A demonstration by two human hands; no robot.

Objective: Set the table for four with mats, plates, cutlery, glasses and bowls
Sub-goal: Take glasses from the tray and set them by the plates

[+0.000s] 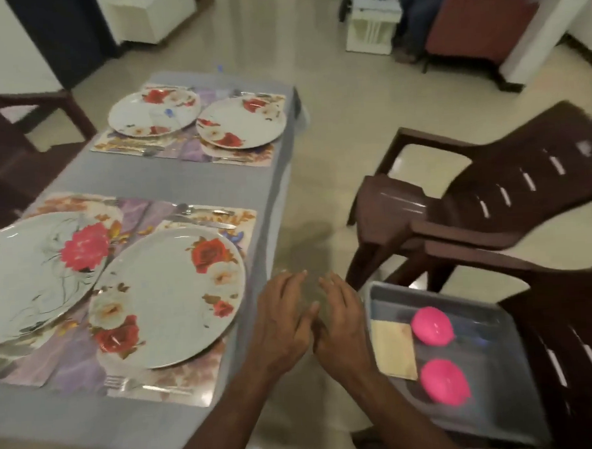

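Glasses seem to be what the hands carry: something clear and blurred sits between them, though I cannot tell its outline for sure. The left hand (286, 322) and right hand (341, 325) are side by side, fingers loosely curved around that transparent shape, in the air off the counter's right edge. At three o'clock from the grip, a grey plastic tray (498, 320) on a brown plastic chair holds two pink plastic bowls (432, 325). At nine o'clock lies a white floral plate (168, 299) on a floral mat. Glass would be smooth, slippery and breakable; best held around the body, not the rim.
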